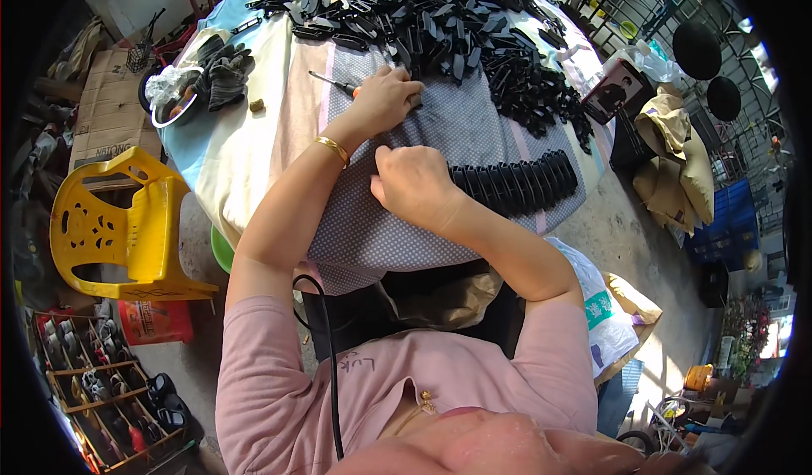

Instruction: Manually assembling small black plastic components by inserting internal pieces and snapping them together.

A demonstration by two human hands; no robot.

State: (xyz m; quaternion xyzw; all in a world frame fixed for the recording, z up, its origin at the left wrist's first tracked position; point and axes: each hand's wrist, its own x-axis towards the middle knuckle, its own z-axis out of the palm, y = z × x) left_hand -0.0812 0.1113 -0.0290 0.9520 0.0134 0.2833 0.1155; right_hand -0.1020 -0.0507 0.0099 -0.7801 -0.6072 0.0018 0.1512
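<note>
My left hand point(387, 103) is closed over the handle of a screwdriver point(332, 81), whose metal shaft and orange collar stick out to its left. A small dark end shows at the fingertips; I cannot tell whether it is the handle or another piece. Nearer to me, my right hand point(416, 183) is curled with its fingers underneath, so anything in them is hidden. Against its right side runs a curved row of black plastic clip-like pieces point(518, 184), standing close together. Beyond both hands lies a large heap of similar loose black pieces point(423, 18).
A patterned cloth point(364, 230) covers the table. At its left lie dark gloves point(227, 73), a white bowl point(176, 109) and a small brown lump point(256, 105). A phone point(616, 90) stands at the right. A yellow chair point(144, 230) is left; a black cable point(332, 365) hangs before me.
</note>
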